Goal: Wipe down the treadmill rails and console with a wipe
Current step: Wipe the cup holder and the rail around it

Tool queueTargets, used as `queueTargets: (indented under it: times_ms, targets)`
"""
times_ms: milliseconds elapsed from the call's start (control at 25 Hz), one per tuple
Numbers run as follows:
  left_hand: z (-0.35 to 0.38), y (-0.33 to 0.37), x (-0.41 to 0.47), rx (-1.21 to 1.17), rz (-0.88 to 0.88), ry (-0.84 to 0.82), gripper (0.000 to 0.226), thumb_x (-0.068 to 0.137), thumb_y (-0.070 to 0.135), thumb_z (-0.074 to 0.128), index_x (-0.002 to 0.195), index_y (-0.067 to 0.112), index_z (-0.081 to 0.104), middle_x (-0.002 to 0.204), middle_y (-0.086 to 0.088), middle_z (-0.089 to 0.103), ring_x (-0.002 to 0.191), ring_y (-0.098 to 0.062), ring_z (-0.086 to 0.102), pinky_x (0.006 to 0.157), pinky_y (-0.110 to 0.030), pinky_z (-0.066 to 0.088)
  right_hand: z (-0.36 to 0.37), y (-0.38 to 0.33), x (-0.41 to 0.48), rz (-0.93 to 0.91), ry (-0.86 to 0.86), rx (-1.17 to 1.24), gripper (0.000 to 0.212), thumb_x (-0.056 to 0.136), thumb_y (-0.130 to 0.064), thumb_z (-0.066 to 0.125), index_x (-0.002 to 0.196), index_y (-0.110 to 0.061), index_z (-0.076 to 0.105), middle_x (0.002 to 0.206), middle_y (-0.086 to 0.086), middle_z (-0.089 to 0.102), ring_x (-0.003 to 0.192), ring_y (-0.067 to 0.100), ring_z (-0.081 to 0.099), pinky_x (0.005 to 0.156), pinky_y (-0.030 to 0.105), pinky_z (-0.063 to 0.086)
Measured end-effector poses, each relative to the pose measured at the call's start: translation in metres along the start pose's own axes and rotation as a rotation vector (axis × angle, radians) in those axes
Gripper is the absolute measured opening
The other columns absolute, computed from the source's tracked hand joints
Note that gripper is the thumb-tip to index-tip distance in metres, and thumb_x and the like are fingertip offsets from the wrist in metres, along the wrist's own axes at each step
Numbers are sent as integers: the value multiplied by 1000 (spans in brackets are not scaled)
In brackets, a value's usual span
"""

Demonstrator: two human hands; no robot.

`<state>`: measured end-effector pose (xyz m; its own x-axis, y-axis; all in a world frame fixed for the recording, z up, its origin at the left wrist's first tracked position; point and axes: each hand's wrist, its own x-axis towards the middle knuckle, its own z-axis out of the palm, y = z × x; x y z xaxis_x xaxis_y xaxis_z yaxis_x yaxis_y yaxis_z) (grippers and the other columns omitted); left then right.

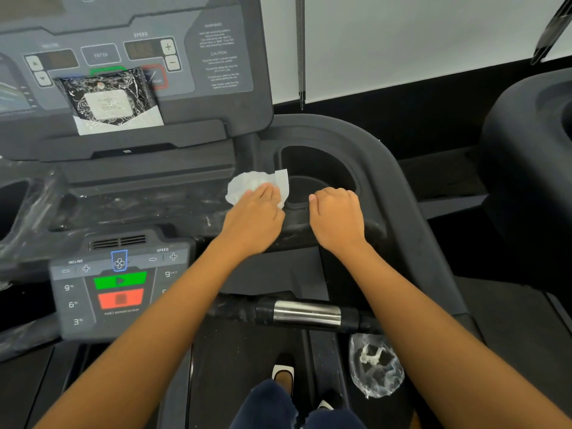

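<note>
White wall [418, 41] over a dark lower band backs a charcoal treadmill, with a thin cord [300, 57] hanging down it and part of a neighbouring machine [526, 144] at the right edge. The upright console [216, 97] fills the upper left, carrying speed and incline keys and printed warning text. A black foil wipes packet [108, 97] leans against it on the reading ledge, covering part of the keys.

The wipe [250, 182], white and crumpled, lies on the console tray just left of the right cup holder [312, 159], one corner reaching over the holder's rim. The left hand [253, 216] lies on top of it, fingers fairly straight and pressing it against the tray. The right hand [335, 216] sits just beside, apart from the wipe, its fingers curled down over the front rim of the cup holder.

Curving from that holder toward the lower right runs the right rail [433, 236]. Nearer the person, a lower control panel [71, 305] shows a fan key, a green start button [120, 280] and a red stop button [120, 299]. A short handlebar with a chrome grip sensor [306, 314] crosses between the forearms. Below the right forearm a wad of clear plastic film [376, 365] lies beside the belt [235, 351], where a dark shoe [283, 371] with a white toe stands. Wrinkled film also covers the left cup holder [18, 205].
</note>
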<state>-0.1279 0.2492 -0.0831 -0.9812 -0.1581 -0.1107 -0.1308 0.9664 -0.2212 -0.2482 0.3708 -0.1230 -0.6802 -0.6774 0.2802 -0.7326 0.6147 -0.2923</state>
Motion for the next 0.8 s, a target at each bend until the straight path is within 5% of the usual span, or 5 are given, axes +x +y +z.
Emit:
queueTargets:
  times_ms: [280,520,640,800]
  targets:
    - [14,-32,71,-226,-265,29,45,98,22,29,134,-2,39,137,-15,44,125,-27,38,105,-38,29,1,-5,-1,21,21,-46,41,101,-26,35,68,-14,55,68,2,58,71,20,54,84,36,41]
    - [-5,5,16,-71,-173,12,61,91,22,9,106,-3,64,135,-27,44,126,-39,36,105,-47,32,3,-6,0,27,69,-38,40,99,-26,37,65,-14,55,63,0,54,66,18,52,80,36,43]
    - [-7,25,-10,90,-124,-99,41,98,17,28,112,2,63,148,-31,26,139,-42,21,115,-49,18,4,-6,-1,24,68,-41,41,100,-26,37,67,-14,58,64,0,54,66,17,52,80,36,43]
    - [-13,13,-1,100,-102,-87,40,100,18,29,121,2,59,153,-28,21,143,-38,18,118,-44,14,3,-6,-1,32,68,-30,41,100,-26,37,68,-14,59,65,-1,54,67,17,52,81,36,44]
